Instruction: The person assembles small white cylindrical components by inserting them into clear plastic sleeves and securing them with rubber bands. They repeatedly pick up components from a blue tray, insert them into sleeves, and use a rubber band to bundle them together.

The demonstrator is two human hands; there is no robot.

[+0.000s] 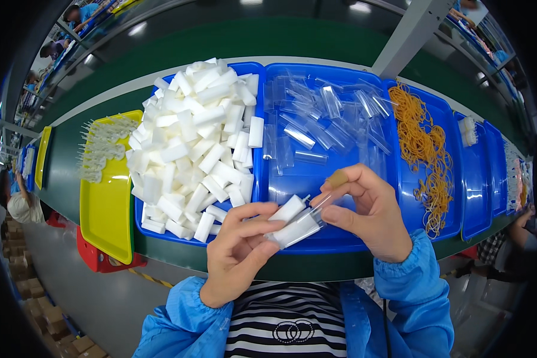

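In front of my chest, my left hand (240, 249) is closed on a white foam block (287, 209), with a small pale tip sticking out at its far end. A second white piece (295, 231) lies alongside it, inside or behind a transparent plastic sleeve (323, 204). My right hand (371, 212) pinches that sleeve between thumb and fingers, at its far right end. A tan finger cot (336, 179) covers one right fingertip. Both hands are above the near part of a blue tray (346, 243) that holds loose transparent sleeves (331, 101).
Left of it, a blue tray (258, 173) is heaped with white foam blocks (188, 131). Farther left, a yellow tray (105, 218) carries small whitish plastic parts (104, 146). To the right, another tray (409, 206) holds orange rubber bands (417, 131). A grey post (413, 36) rises behind.
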